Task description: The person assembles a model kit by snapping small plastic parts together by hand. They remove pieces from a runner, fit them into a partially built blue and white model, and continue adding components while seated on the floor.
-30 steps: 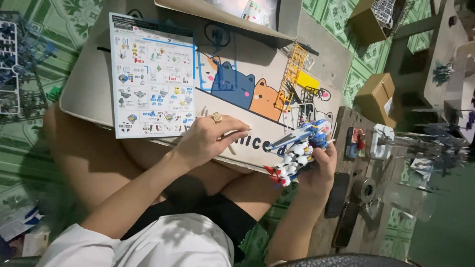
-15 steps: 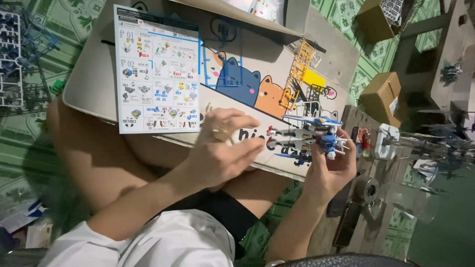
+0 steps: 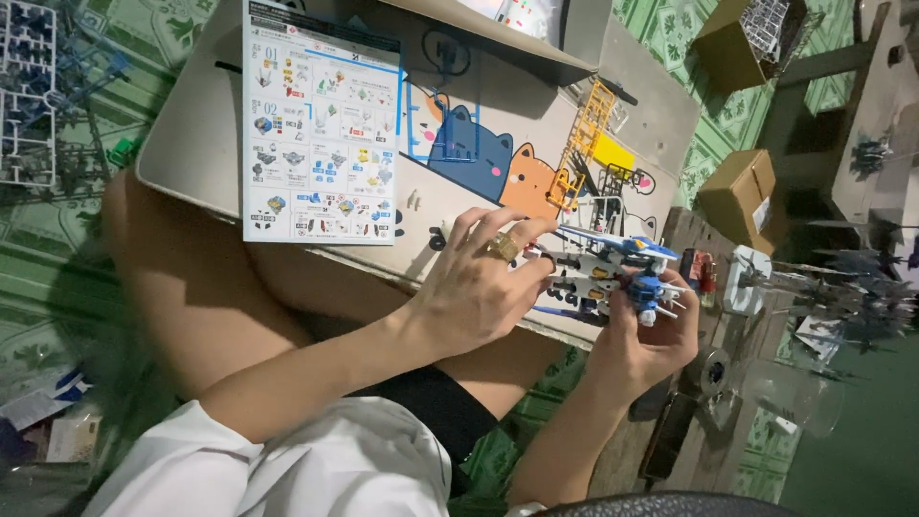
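Note:
A white, blue and red toy robot model [image 3: 613,273] hangs at the near edge of a small table with cartoon cats drawn on it [image 3: 479,158]. My right hand [image 3: 643,337] grips the model from below, around its blue part. My left hand [image 3: 476,285], with a gold ring on one finger, has its fingertips pinched on the model's left end. An instruction sheet with coloured diagrams [image 3: 321,124] lies flat on the table to the left. Yellow and white plastic part frames [image 3: 593,144] lie on the table beyond the model.
Grey part frames [image 3: 29,91] lie on the green patterned floor at the left. Two cardboard boxes [image 3: 742,196] stand at the right, an open box [image 3: 507,29] at the table's far edge. Small tools and jars [image 3: 713,369] sit beside my right hand. My bare legs lie under the table.
My left hand has left the tabletop and closed on the model's left end. The model has turned from a slant to nearly level, and my right hand has shifted with it.

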